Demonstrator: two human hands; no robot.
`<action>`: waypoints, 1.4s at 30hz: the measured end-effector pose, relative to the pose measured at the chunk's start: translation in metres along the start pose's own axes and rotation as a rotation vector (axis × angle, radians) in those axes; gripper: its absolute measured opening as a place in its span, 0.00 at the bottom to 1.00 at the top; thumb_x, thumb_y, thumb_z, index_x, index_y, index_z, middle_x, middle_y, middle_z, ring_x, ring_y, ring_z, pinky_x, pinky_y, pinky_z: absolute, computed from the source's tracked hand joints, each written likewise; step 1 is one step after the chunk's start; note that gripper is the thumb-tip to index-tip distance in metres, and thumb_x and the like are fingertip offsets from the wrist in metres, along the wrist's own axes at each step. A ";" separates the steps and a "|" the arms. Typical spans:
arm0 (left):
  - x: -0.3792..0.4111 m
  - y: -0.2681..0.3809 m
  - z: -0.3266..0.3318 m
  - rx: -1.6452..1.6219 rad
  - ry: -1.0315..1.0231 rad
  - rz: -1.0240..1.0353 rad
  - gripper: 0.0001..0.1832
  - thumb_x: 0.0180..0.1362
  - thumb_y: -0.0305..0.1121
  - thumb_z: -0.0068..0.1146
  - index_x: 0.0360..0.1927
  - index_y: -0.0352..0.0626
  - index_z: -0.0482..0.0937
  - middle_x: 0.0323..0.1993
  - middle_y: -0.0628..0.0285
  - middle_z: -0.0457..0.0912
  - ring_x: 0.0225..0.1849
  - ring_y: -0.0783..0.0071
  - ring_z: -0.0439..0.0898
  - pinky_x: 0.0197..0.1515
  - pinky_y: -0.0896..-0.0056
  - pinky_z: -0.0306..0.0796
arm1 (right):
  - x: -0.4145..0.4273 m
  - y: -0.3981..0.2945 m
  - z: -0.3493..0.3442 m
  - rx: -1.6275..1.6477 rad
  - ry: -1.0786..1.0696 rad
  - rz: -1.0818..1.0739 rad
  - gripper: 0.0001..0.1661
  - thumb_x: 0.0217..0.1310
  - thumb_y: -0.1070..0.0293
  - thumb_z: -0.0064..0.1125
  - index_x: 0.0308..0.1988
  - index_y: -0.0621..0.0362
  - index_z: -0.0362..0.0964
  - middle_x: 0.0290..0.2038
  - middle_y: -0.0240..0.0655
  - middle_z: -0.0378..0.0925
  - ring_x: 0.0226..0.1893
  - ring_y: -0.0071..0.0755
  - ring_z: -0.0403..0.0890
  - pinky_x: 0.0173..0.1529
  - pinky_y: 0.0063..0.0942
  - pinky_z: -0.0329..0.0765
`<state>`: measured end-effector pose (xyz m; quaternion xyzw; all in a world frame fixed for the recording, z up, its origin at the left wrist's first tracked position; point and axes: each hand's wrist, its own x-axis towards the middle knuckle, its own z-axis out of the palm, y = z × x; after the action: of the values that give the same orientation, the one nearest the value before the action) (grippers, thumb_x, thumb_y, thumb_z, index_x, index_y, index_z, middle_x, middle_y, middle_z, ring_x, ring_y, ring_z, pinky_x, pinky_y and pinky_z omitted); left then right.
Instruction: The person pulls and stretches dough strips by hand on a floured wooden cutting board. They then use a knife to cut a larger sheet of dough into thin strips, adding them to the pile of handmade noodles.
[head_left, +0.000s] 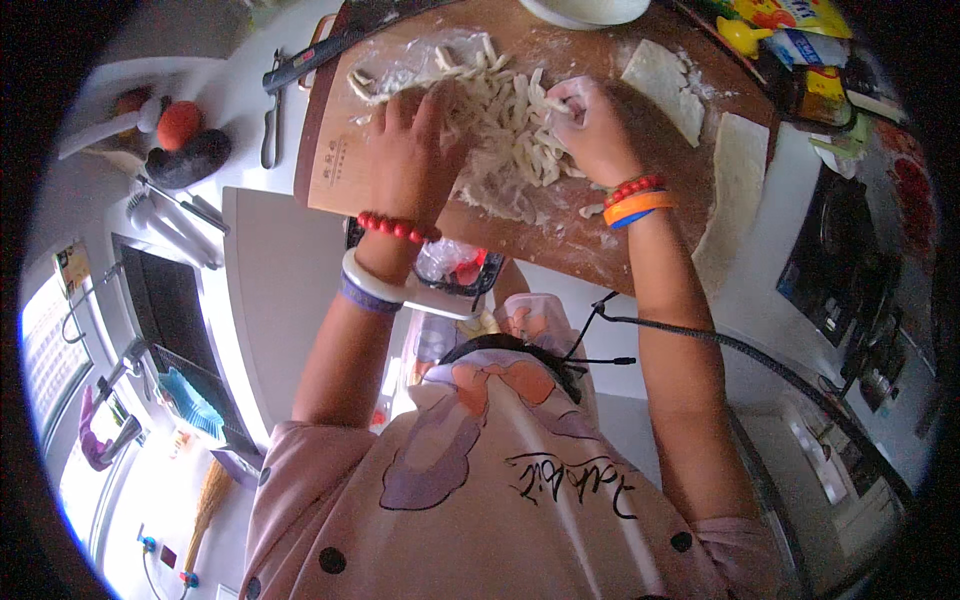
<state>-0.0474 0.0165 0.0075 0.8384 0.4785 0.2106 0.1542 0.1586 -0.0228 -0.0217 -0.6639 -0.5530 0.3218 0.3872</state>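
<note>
A loose pile of floury dough strips (521, 127) lies on a wooden cutting board (337, 142). My left hand (416, 131), palm down, rests at the left side of the pile; its fingertips are hidden, so any hold is unclear. At the right side of the pile, my right hand (592, 131) is curled with a dough strip (559, 103) between thumb and fingers. Loose flour (495, 195) covers the board under and in front of the strips. Two flat dough pieces, one ragged (664, 90) and one long (739, 180), lie to the right.
A white bowl (589, 10) stands at the board's far edge. A black-handled knife (311, 60) lies across the far left corner, above a metal kitchen tool (271, 120). Food packets (806, 49) crowd the far right. A gas stove (840, 262) is on the right; a black cable (712, 337) crosses my right forearm.
</note>
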 end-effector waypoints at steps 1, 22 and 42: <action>0.002 -0.005 0.001 -0.015 0.003 -0.012 0.22 0.45 0.35 0.60 0.45 0.43 0.73 0.44 0.52 0.73 0.45 0.52 0.70 0.47 0.58 0.65 | 0.001 -0.008 0.001 0.151 -0.058 0.120 0.10 0.53 0.72 0.55 0.38 0.59 0.68 0.30 0.28 0.70 0.28 0.20 0.67 0.33 0.19 0.68; 0.010 -0.055 0.000 0.010 -0.147 0.034 0.21 0.48 0.42 0.58 0.43 0.42 0.73 0.38 0.55 0.76 0.40 0.54 0.75 0.42 0.59 0.70 | 0.036 -0.048 0.030 -0.142 -0.215 -0.345 0.24 0.43 0.73 0.63 0.45 0.55 0.68 0.41 0.34 0.70 0.45 0.29 0.70 0.44 0.25 0.70; 0.012 -0.049 -0.039 -0.334 0.048 0.150 0.20 0.48 0.23 0.57 0.47 0.42 0.74 0.51 0.54 0.71 0.52 0.62 0.70 0.54 0.66 0.64 | 0.024 -0.079 -0.031 0.925 -0.314 0.315 0.21 0.57 0.74 0.40 0.52 0.66 0.60 0.52 0.43 0.66 0.51 0.41 0.70 0.55 0.37 0.67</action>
<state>-0.0977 0.0539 0.0210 0.8292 0.3765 0.3179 0.2638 0.1511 0.0030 0.0620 -0.4421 -0.2974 0.6832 0.4994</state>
